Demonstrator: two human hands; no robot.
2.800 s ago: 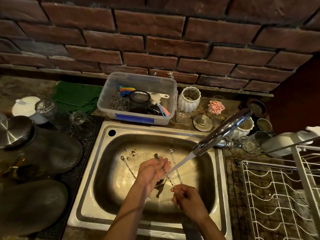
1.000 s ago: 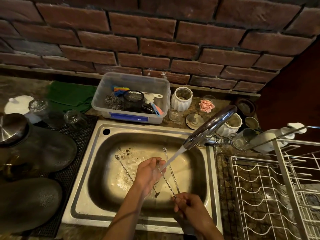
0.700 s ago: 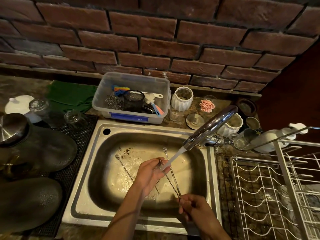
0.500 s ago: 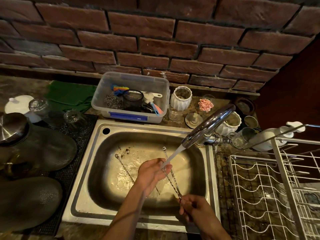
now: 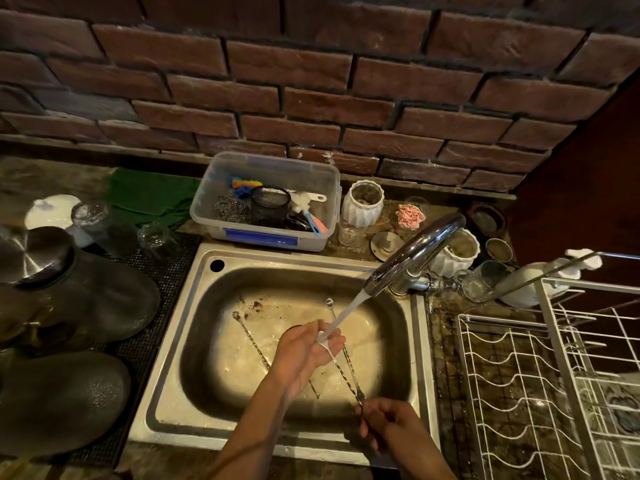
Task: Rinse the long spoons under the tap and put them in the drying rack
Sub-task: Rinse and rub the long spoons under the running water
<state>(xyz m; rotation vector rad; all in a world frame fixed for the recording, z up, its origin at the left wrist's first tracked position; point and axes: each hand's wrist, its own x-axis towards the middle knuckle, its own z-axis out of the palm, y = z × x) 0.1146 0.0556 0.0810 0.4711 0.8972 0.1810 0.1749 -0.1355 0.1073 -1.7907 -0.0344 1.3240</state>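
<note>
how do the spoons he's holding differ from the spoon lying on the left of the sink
The held spoons are gripped at one end by the right hand, rubbed by the left hand and sit under the running water; the loose spoon lies untouched on the sink floor, left of the stream. The held ones number at least two; the loose one is alone. All are long, thin, twisted metal.

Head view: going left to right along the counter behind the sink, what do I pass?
Green cloth → clear plastic tub → white ribbed jar → pink clips → dark round dish.
</note>
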